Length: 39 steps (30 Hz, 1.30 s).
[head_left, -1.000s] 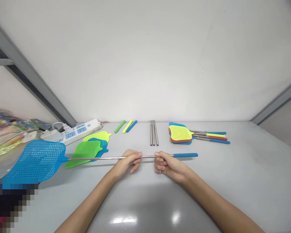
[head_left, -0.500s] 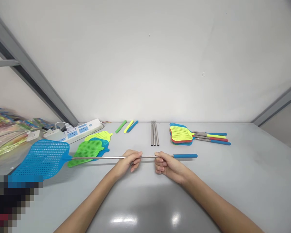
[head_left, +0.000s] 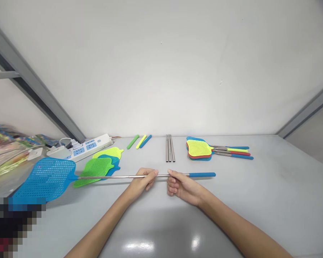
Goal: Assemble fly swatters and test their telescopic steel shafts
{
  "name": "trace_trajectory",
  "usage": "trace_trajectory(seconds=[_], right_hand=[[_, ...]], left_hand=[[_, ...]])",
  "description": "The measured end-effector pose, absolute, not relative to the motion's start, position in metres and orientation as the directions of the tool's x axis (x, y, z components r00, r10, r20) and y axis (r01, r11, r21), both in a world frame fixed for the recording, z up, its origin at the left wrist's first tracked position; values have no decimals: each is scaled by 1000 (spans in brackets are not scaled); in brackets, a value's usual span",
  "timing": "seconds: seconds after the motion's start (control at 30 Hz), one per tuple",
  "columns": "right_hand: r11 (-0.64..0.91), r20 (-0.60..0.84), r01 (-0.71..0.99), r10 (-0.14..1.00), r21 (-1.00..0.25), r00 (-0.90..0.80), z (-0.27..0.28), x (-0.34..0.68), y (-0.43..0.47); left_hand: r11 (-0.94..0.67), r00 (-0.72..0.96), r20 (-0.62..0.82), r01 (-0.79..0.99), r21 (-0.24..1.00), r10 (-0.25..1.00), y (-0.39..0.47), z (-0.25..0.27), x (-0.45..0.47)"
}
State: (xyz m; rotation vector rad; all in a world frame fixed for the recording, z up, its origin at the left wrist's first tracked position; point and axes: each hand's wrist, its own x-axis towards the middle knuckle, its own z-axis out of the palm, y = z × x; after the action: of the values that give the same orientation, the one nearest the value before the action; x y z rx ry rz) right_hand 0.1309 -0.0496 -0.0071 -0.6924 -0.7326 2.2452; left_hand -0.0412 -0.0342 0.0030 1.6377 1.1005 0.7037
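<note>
Pinching the metal rod [head_left: 123, 177], left hand [head_left: 142, 181] and right hand [head_left: 185, 187] sat close together, presumably balancing the blue mesh head [head_left: 51, 177] at left!

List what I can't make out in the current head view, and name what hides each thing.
All in the head view:
1. Held blue swatter, lower edge: covered by the pixelated patch.
2. Metal rod: partly hidden by the left hand and right hand.
3. Loose blue swatter head: mostly under the green head.
4. Red swatter head: mostly under the yellow head.
5. Plastic-wrapped items: blurred, cut off by the left edge.
</note>
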Motion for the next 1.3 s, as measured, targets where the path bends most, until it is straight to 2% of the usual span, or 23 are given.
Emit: trace_trajectory(seconds=[1.1, 1.3], right_hand=[[-629, -267, -467, 731, -621, -628, -11, 130, -50], [-571, -265, -501, 789, -650, -555, -16, 125, -51]], left_hand=[[-124, 418, -30, 337, 933, 908, -35, 2, -41], [-106, 438, -36, 295, 950, 898, -34, 1, -41]])
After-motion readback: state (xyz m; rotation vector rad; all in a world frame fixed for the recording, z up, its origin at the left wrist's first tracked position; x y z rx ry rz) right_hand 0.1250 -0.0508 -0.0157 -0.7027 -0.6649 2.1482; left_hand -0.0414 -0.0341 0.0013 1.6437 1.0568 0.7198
